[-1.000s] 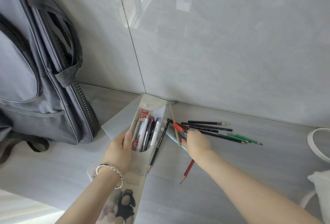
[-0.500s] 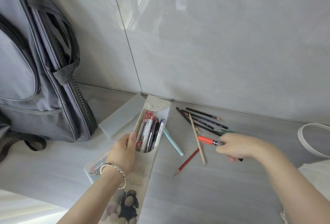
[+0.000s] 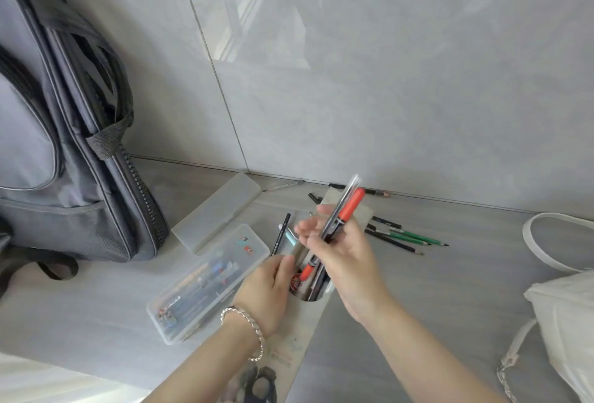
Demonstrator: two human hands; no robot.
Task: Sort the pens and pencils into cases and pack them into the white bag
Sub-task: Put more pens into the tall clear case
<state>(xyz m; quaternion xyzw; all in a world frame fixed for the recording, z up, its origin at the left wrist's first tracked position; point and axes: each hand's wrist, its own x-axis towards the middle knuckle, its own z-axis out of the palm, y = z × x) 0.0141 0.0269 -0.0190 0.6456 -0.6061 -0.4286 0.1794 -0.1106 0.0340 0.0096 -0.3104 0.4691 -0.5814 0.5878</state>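
Note:
My right hand (image 3: 340, 251) grips two pens, one with an orange cap (image 3: 350, 206), and holds them slanted over the mouth of the beige soft pen case (image 3: 308, 319). My left hand (image 3: 266, 290) grips that case's left edge. More pens stand inside its opening. A clear plastic case (image 3: 209, 280) with pens in it lies just left. Loose black and green pencils (image 3: 405, 237) lie on the table to the right, and a black pencil (image 3: 280, 234) and a light blue pen lie between the cases. The white bag (image 3: 565, 322) sits at the right edge.
A frosted case lid (image 3: 217, 209) lies near the wall. A grey backpack (image 3: 61, 132) stands at the left against the tiled wall. The white bag's round strap (image 3: 540, 251) curves over the table at the right. One thin pencil (image 3: 283, 184) lies along the wall.
My right hand has carried the orange-capped pen and another pen from the loose pile on the right to above the beige case. The case has shifted right, uncovering the clear plastic case.

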